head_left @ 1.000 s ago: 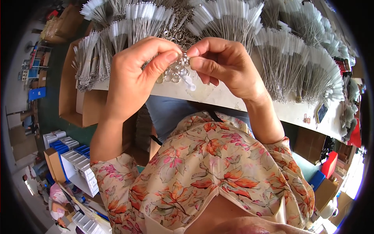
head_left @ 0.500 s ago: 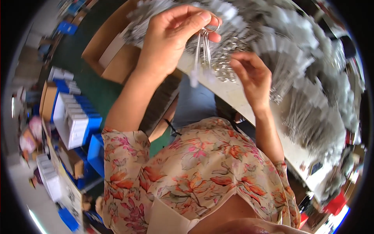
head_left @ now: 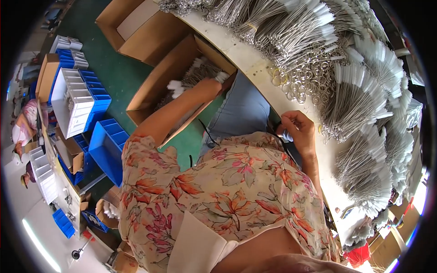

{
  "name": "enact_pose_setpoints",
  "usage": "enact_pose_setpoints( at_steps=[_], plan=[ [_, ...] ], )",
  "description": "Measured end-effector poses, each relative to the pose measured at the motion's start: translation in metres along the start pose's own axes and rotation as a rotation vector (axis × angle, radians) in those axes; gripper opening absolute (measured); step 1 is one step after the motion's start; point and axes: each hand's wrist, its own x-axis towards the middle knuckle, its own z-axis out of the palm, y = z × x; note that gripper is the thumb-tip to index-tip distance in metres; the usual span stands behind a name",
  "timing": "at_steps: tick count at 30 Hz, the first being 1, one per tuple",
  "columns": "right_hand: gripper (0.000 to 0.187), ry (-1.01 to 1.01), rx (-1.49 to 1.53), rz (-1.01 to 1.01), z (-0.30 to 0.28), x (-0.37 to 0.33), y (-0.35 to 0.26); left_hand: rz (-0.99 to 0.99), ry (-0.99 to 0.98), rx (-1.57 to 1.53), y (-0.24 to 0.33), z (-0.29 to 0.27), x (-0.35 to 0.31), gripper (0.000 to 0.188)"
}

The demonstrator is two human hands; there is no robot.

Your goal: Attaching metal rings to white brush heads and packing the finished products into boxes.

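Observation:
My left hand [head_left: 210, 88] reaches down into an open cardboard box [head_left: 157, 86] to the left of my legs. Its fingers are mostly hidden among thin wire brushes [head_left: 202, 70] with white tips. Whether it still grips any of them cannot be made out. Beside the table edge, above my lap, my right hand [head_left: 300, 129] has its fingers curled in toward the thumb. Anything small between those fingertips is hidden. Near it on the table lies a heap of loose metal rings [head_left: 298, 86], next to piled bundles of wire brushes [head_left: 359, 98].
A second open cardboard box [head_left: 141, 41] stands beyond the first. The pale table [head_left: 246, 57] curves along my right, heaped with brush bundles. At left are blue and white trays [head_left: 75, 104], a blue bin [head_left: 107, 145] and people at another bench.
My left hand has gone from above the table, where it held a ring with several wire brushes, down into the box. My right hand has dropped lower, nearer my lap.

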Motion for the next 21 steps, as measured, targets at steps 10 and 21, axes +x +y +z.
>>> enact_pose_setpoints(
  at_steps=[10,21],
  plan=[
    [0.01,0.054,0.088,0.064,0.004,-0.001,0.008,-0.282,0.218,0.029,-0.101,0.127,0.053,0.014],
    [0.011,-0.111,0.013,0.058,-0.014,0.011,-0.021,-0.605,1.37,-0.856,-0.078,-0.056,-0.046,0.018]
  ],
)
